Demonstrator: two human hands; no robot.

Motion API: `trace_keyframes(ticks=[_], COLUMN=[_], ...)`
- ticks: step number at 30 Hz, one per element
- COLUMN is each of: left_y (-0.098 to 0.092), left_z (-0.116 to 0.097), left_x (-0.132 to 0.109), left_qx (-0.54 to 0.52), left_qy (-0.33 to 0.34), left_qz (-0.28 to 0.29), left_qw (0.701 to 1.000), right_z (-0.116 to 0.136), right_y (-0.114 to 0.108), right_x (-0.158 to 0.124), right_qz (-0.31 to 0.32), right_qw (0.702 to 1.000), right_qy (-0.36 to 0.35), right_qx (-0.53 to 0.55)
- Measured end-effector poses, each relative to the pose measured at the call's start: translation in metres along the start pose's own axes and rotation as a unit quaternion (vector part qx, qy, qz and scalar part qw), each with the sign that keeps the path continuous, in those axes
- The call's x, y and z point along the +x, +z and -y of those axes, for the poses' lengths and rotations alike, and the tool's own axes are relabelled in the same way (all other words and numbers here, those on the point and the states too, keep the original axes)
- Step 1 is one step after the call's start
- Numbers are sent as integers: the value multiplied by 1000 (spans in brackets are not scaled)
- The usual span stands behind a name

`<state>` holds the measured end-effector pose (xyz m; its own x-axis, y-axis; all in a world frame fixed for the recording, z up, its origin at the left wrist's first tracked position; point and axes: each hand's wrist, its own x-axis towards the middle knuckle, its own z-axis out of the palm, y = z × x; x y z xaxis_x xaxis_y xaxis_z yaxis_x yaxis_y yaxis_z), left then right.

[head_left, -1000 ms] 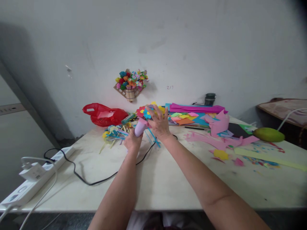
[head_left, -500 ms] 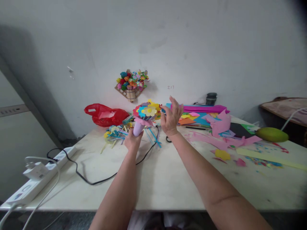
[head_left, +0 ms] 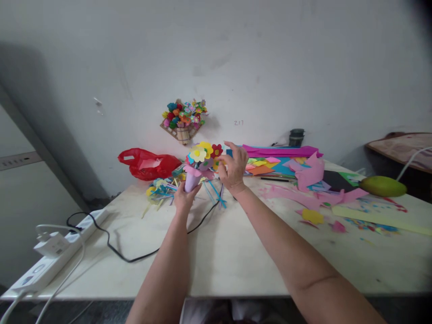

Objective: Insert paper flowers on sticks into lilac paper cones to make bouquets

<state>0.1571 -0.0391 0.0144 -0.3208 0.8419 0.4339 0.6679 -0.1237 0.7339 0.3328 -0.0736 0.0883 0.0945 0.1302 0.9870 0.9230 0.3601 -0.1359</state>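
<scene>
My left hand [head_left: 184,197] is wrapped round a light purple paper cone [head_left: 192,179], above the table. Out of the cone's top spread paper flowers [head_left: 198,154] in yellow, red, blue, cream and purple, with a pink frill below them. My right hand [head_left: 234,167] is raised at the right side of the bouquet, its fingers curved and apart. The fingertips are close to a yellow-orange flower; whether they touch it is unclear. Nothing shows between these fingers.
A red plastic bag [head_left: 148,164] and loose paper flowers [head_left: 158,189] lie left of the bouquet. Coloured paper and scraps [head_left: 307,175] cover the right, near a green oval object [head_left: 383,186]. A black cable [head_left: 135,259] runs from a power strip [head_left: 60,252]. A flower basket [head_left: 184,134] hangs on the wall.
The bouquet has turned and tilted in my left hand, showing the yellow and red flowers more. My right hand has moved left, closer to the flowers.
</scene>
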Motion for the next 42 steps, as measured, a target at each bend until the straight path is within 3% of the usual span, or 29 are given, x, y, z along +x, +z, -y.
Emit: trace_keyframes(ticks=[6, 9, 11, 15, 17, 21, 24, 30, 33, 36, 39, 42], left_y=[2, 0, -1, -1, 2, 11, 14, 11, 10, 10, 10, 9], left_z=[10, 10, 9, 9, 12, 21, 26, 23, 22, 22, 21, 20], left_x=[7, 7, 7, 7, 9, 14, 17, 15, 14, 14, 14, 13], left_qx=[-56, -73, -78, -73, -78, -111, -130, -128, -125, -123, -122, -129], left_qy=[7, 0, -2, -9, -11, 4, 14, 16, 10, 10, 13, 14], left_qz=[-25, -47, -61, -87, -94, -92, -88, -83, -88, -95, -97, -95], left_qw=[998, 996, 995, 993, 992, 990, 987, 988, 988, 988, 988, 987], right_z=[10, 17, 24, 35, 38, 44, 48, 53, 54, 54, 53, 53], right_y=[-3, -5, -6, -4, 0, 9, 10, 2, 1, 2, 6, 12], right_x=[-2, 0, 2, 4, 1, -7, -8, 0, 1, -2, -5, -8], right_qz=[12, 91, 162, 307, 324, 256, 217, 191, 190, 195, 189, 171], right_qw=[999, 992, 974, 889, 837, 746, 680, 616, 599, 601, 623, 663], right_qy=[21, 66, 137, 291, 353, 427, 482, 529, 532, 522, 504, 478], right_qx=[22, 54, 75, 178, 263, 443, 508, 552, 568, 573, 568, 550])
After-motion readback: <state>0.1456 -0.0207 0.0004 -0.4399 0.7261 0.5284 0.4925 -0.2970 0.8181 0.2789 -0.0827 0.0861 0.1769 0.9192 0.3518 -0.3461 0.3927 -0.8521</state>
